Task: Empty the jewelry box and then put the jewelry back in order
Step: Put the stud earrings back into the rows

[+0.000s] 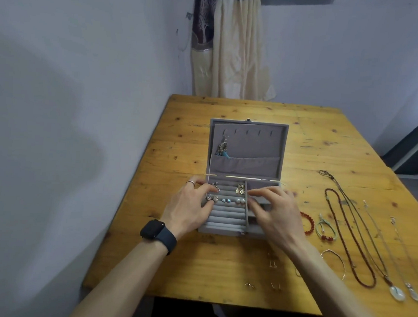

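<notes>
Hovering close together over the open jewelry box [248, 123] at mid-bench [195, 264], left hand [189, 206] at earrings [239, 200] pressed into padded rows [226, 216], right hand [276, 210] by the divider [246, 221], any pinch too blurred to tell, necklaces [397, 293] and bracelets [312, 223] spread apart rightward, probably against tangling.

One view only: head-worn, wide-angle. It faces forward and down across the wooden table [220, 265] from its near edge. Close range: left hand [190, 204] and right hand [276, 212], at the open jewelry box [248, 146], sit mid-frame. The curtain [235, 48] and wall [333, 68] fill the top.
</notes>
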{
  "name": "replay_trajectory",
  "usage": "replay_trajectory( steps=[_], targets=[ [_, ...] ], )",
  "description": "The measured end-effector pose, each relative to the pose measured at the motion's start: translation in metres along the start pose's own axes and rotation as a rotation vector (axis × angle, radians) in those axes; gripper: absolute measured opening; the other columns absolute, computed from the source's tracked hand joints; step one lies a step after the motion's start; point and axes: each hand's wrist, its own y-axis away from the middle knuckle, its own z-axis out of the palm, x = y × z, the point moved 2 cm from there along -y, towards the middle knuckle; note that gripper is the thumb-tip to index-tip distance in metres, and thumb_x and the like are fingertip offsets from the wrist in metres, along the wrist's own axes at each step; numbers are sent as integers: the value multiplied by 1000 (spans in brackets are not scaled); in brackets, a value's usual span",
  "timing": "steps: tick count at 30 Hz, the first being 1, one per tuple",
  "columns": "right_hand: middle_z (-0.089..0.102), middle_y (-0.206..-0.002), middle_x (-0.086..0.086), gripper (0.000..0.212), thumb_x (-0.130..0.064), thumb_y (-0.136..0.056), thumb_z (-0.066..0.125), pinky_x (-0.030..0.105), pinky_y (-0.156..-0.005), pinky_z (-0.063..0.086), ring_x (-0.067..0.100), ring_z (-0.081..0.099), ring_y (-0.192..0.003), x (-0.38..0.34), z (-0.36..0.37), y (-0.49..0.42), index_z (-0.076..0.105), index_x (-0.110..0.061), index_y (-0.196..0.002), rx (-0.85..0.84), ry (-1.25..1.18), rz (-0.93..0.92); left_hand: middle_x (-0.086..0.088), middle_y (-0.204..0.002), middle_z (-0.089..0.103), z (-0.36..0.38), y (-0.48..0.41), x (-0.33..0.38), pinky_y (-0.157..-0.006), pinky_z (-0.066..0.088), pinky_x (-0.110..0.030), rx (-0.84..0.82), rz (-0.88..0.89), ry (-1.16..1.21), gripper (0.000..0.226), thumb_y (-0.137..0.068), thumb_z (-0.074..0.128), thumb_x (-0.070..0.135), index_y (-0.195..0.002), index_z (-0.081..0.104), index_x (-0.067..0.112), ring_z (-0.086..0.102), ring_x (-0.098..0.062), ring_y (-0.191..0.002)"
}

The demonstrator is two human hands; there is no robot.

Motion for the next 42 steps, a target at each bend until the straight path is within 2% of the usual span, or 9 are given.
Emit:
replay_trajectory(
  steps=[5, 7, 12, 14, 17, 21, 26, 38, 42],
  targets=[
    [66, -99, -15, 15, -30, -89, 72, 12, -78, 35, 6, 51, -97, 17, -37, 41, 74, -32, -104, 30, -57, 55, 8, -126, 51, 6, 34, 12, -76, 57, -30, 215, 48, 112, 29, -94, 61, 27, -122, 63, 30, 57, -11, -103],
    [66, -99, -17, 14, -29, -89, 72, 15, -79, 38, 7, 52, -98, 24, -47, 60, 75, -33, -102, 41, -64, 77, 10, -121, 52, 14, 50, 19, -76, 57, -30, 244, 50, 173, 28, -93, 62, 25, -120, 64, 31, 57, -9, -103],
    [65, -97, -17, 15, -30, -86, 76, 24, -75, 45, 10, 52, -97, 37, -54, 99, 74, -34, -101, 39, 12, 121, 14, -107, 59, 39, 78, 40, -79, 56, -33, 221, 65, 277, 21, -88, 65, 24, -107, 69, 33, 59, -8, -99],
    [62, -95, -21, 15, -31, -86, 76, 24, -73, 43, 10, 50, -93, 39, -51, 108, 74, -35, -100, 23, 52, 113, 15, -100, 63, 49, 83, 51, -81, 55, -33, 188, 89, 300, 18, -87, 65, 26, -103, 71, 31, 60, -6, -94],
    [60, -95, -21, 15, -35, -87, 73, 26, -74, 41, 11, 47, -94, 42, -46, 113, 75, -35, -102, -18, 110, 126, 19, -95, 63, 61, 85, 66, -81, 52, -24, 103, 71, 276, 16, -88, 67, 31, -102, 72, 34, 57, 2, -93],
    [67, -99, -15, 17, -44, -90, 68, 27, -72, 39, 8, 40, -92, 43, -37, 112, 75, -37, -104, -51, 170, 134, 20, -100, 64, 73, 79, 82, -85, 48, -23, 5, 75, 196, 21, -90, 63, 42, -108, 71, 36, 54, -2, -99],
    [68, -101, -13, 19, -46, -91, 65, 32, -75, 42, 8, 38, -92, 41, -30, 106, 75, -37, -105, -65, 180, 127, 18, -106, 64, 80, 72, 93, -87, 47, -22, -9, 62, 133, 24, -90, 62, 46, -110, 72, 35, 52, -4, -105],
    [69, -95, -12, 16, -47, -90, 67, 34, -71, 40, 12, 41, -89, 41, -24, 106, 76, -37, -99, -56, 233, 80, 15, -99, 63, 84, 72, 96, -81, 49, -26, 39, 65, 136, 18, -91, 64, 46, -101, 75, 35, 53, -8, -99],
    [69, -94, -12, 13, -43, -91, 67, 34, -71, 42, 11, 42, -88, 41, -24, 107, 75, -34, -97, -53, 195, 63, 16, -96, 64, 81, 74, 90, -82, 50, -28, 16, 43, 219, 15, -91, 64, 43, -96, 75, 34, 54, -7, -96]
  ],
)
